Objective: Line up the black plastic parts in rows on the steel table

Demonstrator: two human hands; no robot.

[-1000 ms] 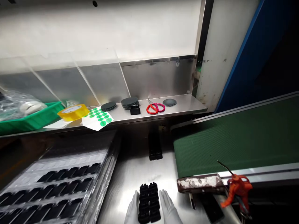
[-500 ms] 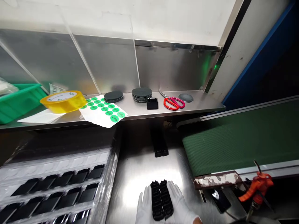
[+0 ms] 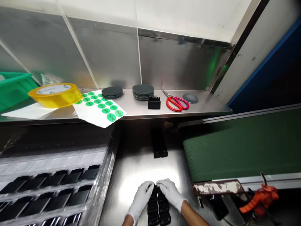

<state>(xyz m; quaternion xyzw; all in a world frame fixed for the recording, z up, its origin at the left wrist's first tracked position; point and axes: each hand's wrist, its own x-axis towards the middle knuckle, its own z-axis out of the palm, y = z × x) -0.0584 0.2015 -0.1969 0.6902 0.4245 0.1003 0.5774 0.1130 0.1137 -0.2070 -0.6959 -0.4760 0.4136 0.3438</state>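
We see two side-by-side rows of black, ridged parts (image 3: 164,206) on the metal table (image 3: 131,174), a narrow gap between them. Our left hand (image 3: 142,194) and right hand (image 3: 171,192) curl over the far ends; we cannot tell whether either is clamped.

"How's the white-gloved left hand (image 3: 142,195)?"
"Fingers bent, angled inward toward the white-gloved right hand (image 3: 171,192), which is curled too, close beside it."
"Forearms?"
"Right forearm (image 3: 193,214) bare, slanting in; left wrist (image 3: 128,220) barely showing."
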